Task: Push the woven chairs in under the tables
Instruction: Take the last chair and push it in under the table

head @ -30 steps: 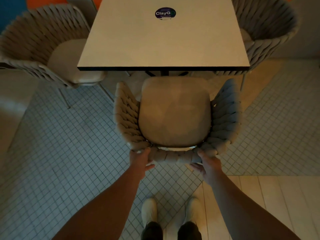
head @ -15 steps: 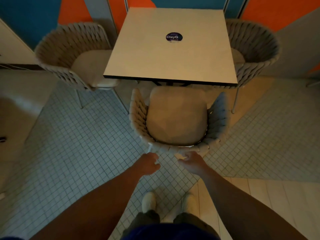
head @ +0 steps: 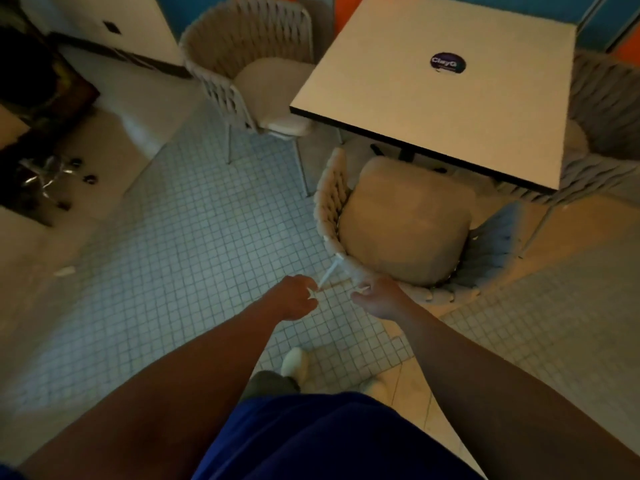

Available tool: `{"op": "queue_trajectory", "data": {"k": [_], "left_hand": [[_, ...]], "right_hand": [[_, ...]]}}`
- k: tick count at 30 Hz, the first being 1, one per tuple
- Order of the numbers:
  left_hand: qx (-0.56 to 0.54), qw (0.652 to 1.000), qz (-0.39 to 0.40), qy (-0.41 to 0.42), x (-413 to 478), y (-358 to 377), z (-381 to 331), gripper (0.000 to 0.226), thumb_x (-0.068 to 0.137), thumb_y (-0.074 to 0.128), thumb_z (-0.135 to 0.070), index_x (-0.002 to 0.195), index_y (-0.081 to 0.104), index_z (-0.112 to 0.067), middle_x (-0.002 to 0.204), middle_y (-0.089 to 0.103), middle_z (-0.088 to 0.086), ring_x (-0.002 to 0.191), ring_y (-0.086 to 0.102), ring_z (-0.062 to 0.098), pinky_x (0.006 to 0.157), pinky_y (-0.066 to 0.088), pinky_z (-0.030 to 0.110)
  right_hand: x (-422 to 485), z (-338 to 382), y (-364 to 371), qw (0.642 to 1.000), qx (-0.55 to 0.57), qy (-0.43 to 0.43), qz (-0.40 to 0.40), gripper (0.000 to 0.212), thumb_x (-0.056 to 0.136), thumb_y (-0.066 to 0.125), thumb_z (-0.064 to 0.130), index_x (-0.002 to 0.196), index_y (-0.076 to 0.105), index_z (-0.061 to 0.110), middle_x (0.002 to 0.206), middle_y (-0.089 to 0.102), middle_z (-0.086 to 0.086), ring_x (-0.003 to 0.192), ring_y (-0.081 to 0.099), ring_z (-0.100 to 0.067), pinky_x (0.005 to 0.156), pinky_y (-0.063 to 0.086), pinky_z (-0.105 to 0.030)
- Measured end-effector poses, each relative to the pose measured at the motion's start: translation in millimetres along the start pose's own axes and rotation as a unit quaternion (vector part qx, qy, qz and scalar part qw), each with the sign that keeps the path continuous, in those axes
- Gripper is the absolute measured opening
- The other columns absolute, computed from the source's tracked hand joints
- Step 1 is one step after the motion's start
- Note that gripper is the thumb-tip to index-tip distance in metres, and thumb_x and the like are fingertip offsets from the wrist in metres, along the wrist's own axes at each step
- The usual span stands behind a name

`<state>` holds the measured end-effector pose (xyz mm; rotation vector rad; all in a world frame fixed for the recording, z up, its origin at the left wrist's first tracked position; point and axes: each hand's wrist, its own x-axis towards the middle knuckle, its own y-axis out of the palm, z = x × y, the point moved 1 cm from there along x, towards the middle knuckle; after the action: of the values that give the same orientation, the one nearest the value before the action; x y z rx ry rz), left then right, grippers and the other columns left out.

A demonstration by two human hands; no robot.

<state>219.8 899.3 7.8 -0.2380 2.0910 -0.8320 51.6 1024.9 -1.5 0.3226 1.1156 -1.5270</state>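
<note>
A square white table (head: 450,109) with a round dark sticker stands at the upper right. A woven chair (head: 408,223) with a beige cushion sits at its near edge, the front of the seat tucked under the tabletop. Another woven chair (head: 249,64) stands at the table's left side, mostly out from under it. A third woven chair (head: 602,126) is on the right, partly under the table. My left hand (head: 296,299) hangs loosely curled over the tiled floor, just short of the near chair's back. My right hand (head: 377,297) is curled too, close to the chair's back rim, holding nothing.
Small white floor tiles (head: 173,254) cover the area to the left. A chrome office-chair base (head: 45,178) with castors lies at the far left beside a dark object. A pale raised step (head: 114,133) borders the tiles. My feet stand below the hands.
Both hands have let go of the near chair's back and pulled away. The view has swung left and back, so the table sits further right.
</note>
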Motion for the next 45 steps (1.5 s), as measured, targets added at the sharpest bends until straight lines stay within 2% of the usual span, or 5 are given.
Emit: {"op": "queue_trajectory", "data": {"k": [5, 8, 13, 36, 45], "left_hand": [[-0.028, 0.999, -0.028, -0.024, -17, -19, 48, 0.042, 0.1, 0.059, -0.028, 0.14, 0.055, -0.014, 0.141, 0.057, 0.005, 0.128, 0.055, 0.02, 0.109, 0.042, 0.032], [-0.049, 0.998, -0.033, -0.038, -14, -41, 87, 0.042, 0.099, 0.06, -0.029, 0.14, 0.055, -0.017, 0.14, 0.058, 0.006, 0.129, 0.053, 0.02, 0.111, 0.043, 0.037], [-0.053, 0.997, -0.039, -0.032, -4, -97, 160, 0.042, 0.1, 0.059, -0.027, 0.141, 0.055, -0.016, 0.14, 0.058, 0.005, 0.129, 0.055, 0.02, 0.11, 0.044, 0.035], [-0.05, 0.996, -0.029, -0.062, 160, -412, 382, 0.037, 0.098, 0.063, -0.027, 0.134, 0.06, -0.02, 0.128, 0.065, 0.003, 0.119, 0.06, 0.017, 0.099, 0.045, 0.028], [-0.056, 0.995, -0.06, -0.051, 244, -562, 446, 0.035, 0.097, 0.064, -0.024, 0.132, 0.062, -0.016, 0.125, 0.066, 0.007, 0.115, 0.062, 0.019, 0.1, 0.047, 0.03]], "right_hand": [[25, 51, 22, 0.998, -0.045, -0.042, 0.007, 0.051, 0.098, 0.058, 0.035, 0.131, 0.057, -0.004, 0.12, 0.066, -0.016, 0.106, 0.064, -0.028, 0.08, 0.053, -0.038], [49, 86, 36, 0.997, -0.059, -0.044, 0.001, 0.024, 0.094, 0.062, 0.041, 0.109, 0.062, 0.022, 0.093, 0.057, 0.008, 0.081, 0.056, -0.007, 0.069, 0.039, -0.023], [90, 156, 63, 0.998, -0.047, -0.029, -0.004, 0.056, 0.094, 0.063, 0.04, 0.14, 0.053, 0.009, 0.142, 0.056, -0.009, 0.126, 0.056, -0.024, 0.093, 0.045, -0.027], [332, 479, 39, 0.999, 0.024, -0.03, -0.001, 0.058, 0.094, 0.062, 0.041, 0.141, 0.052, 0.008, 0.143, 0.055, -0.01, 0.13, 0.053, -0.026, 0.105, 0.045, -0.035], [439, 619, -10, 0.999, 0.036, -0.012, -0.005, 0.03, 0.095, 0.062, 0.033, 0.086, 0.059, 0.004, 0.089, 0.063, -0.017, 0.073, 0.062, -0.023, 0.068, 0.037, -0.03]]}}
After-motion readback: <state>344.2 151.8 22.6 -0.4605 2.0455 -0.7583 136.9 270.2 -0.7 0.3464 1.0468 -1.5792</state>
